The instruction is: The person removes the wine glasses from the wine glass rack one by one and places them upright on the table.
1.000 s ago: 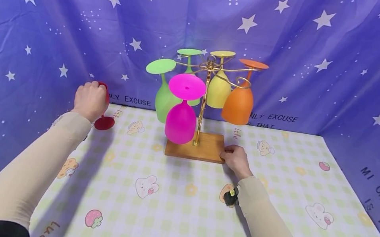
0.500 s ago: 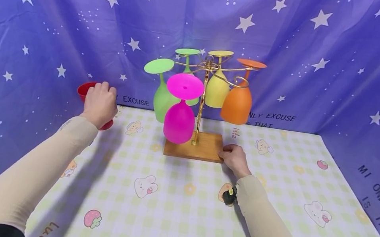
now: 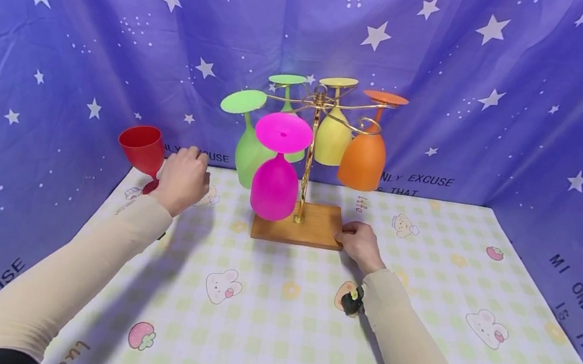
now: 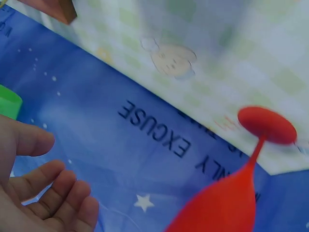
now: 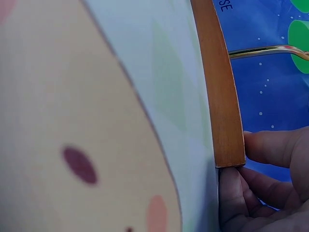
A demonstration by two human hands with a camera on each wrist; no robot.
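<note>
A red goblet (image 3: pixel 142 149) stands upright at the table's back left. My left hand (image 3: pixel 185 179) is just right of it, apart from it; in the left wrist view its fingers (image 4: pixel 58 186) are loosely bent around nothing. With my right hand (image 3: pixel 363 245) I grip the right end of the wooden base (image 3: pixel 323 228) of a gold wine glass rack, the thumb on top and the fingers against its end. Upside down on the rack hang a magenta goblet (image 3: pixel 275 189), two green ones, the nearer green goblet (image 3: pixel 250 151) at left, a yellow goblet (image 3: pixel 332 141) and an orange goblet (image 3: pixel 363 162).
A checked cloth with cartoon prints covers the table (image 3: pixel 259 344). Behind it and at both sides hangs a blue curtain (image 3: pixel 269 13) with white stars. A small dark object (image 3: pixel 352 301) is at my right wrist.
My left hand held the red goblet near the back left, then let go and moved right, leaving it standing. My right hand and the rack stayed in place.
</note>
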